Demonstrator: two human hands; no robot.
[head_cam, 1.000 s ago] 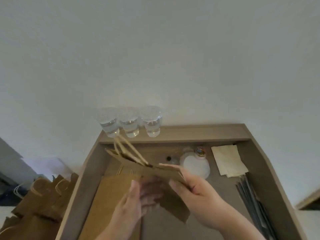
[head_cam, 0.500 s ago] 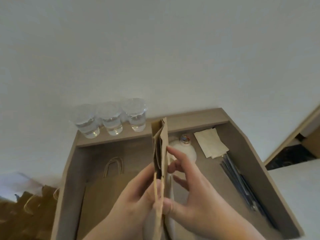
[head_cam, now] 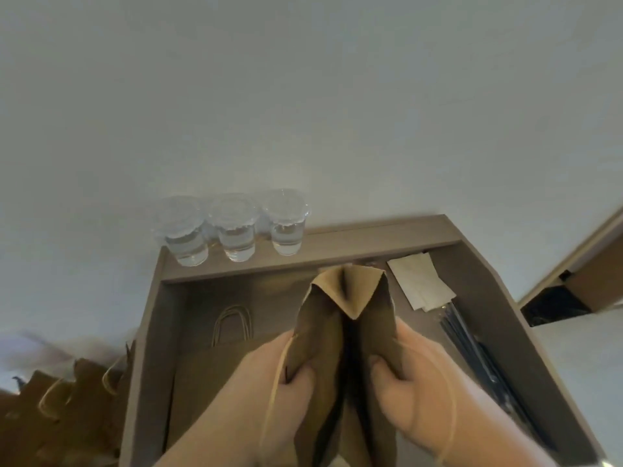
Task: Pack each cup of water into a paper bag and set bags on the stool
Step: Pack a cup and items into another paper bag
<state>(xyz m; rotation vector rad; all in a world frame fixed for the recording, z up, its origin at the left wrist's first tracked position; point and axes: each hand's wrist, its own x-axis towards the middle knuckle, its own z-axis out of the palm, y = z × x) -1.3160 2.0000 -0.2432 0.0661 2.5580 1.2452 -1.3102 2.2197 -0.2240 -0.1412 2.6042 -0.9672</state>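
Brown paper bag (head_cam: 323, 338) hangs half spread between my left hand (head_cam: 263, 385) and right hand (head_cam: 418, 389). I judge I should pull both walls apart evenly until the bottom squares out, without tearing the fold. My fingers (head_cam: 301, 377) are curled on each side, pinching a wall near the mouth, while three cups of water (head_cam: 236, 230) stand on the ledge (head_cam: 354, 241) beyond, well apart from the bag.
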